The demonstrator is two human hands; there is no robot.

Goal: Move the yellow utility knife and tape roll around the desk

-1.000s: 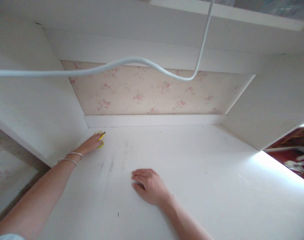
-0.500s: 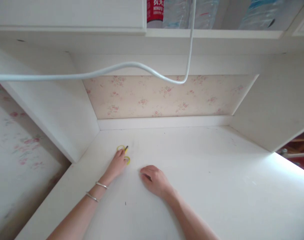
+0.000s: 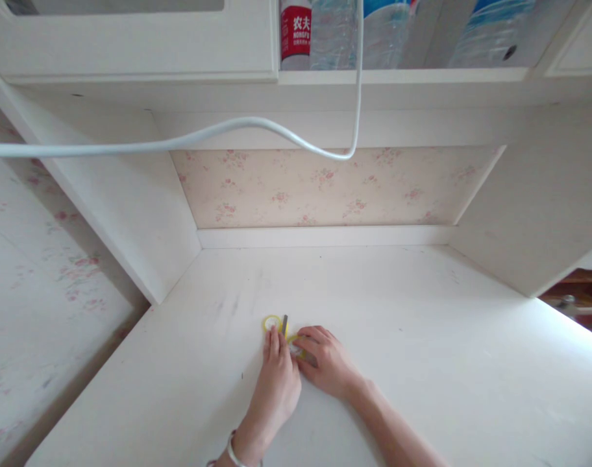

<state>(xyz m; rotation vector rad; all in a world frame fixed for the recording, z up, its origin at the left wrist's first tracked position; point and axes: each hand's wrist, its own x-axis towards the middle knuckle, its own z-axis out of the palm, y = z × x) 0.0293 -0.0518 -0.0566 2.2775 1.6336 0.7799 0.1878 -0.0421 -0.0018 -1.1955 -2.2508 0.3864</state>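
Observation:
A small yellow-rimmed thing with two round loops (image 3: 271,322) and a dark grey strip (image 3: 285,323) between them lies on the white tabletop (image 3: 398,285). My left hand (image 3: 279,370) comes from below, its fingertips pressed on the left loop and the lower part of the strip. At the right loop is my right hand (image 3: 325,360), with thumb and fingers curved round its edge. The fingers hide part of the thing, so I cannot make out exactly what it is.
A white cable (image 3: 257,122) hangs across the view above the table. Bottles (image 3: 296,32) stand in the open upper cabinet. White side panels (image 3: 115,194) and floral wallpaper (image 3: 276,188) border the tabletop. Red and brown things show at the far right.
My left hand has moved right and nearer to me, bringing the yellow-rimmed thing along. My right hand has shifted slightly right and now touches its right loop. The view has tilted slightly.

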